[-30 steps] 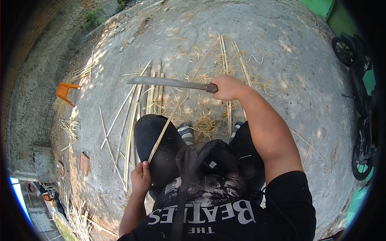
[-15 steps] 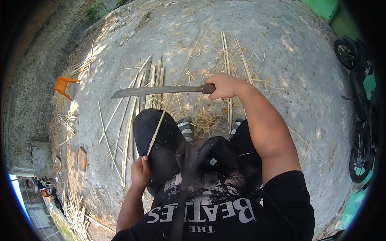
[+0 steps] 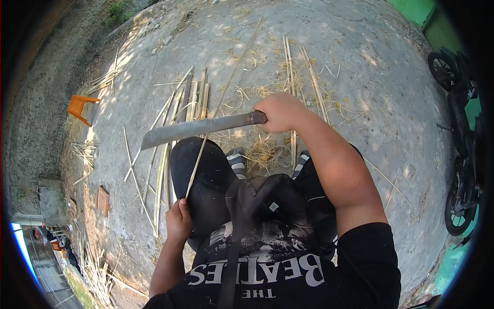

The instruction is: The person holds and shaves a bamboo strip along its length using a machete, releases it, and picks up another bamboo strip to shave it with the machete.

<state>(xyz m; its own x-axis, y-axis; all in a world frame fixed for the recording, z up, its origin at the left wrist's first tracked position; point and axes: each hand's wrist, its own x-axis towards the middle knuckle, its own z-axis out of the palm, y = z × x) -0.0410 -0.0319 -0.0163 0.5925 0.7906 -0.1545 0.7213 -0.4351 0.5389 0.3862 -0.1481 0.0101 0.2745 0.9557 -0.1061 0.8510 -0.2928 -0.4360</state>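
The hands (image 3: pixel 179 220) hold a machete (image 3: pixel 200 130) and strip (image 3: pixel 197 164).

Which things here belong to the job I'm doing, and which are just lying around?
Part of the job:
- Machete, in your right hand
- Long thin strip, in your left hand
- Probably the loose strips and curly shavings

Apparently just around:
- Orange chair
- Parked motorcycle
- Reddish-brown slab

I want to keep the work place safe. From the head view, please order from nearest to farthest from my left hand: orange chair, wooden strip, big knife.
1. Wooden strip: in the left hand.
2. Big knife: ahead, across the strip.
3. Orange chair: far left.
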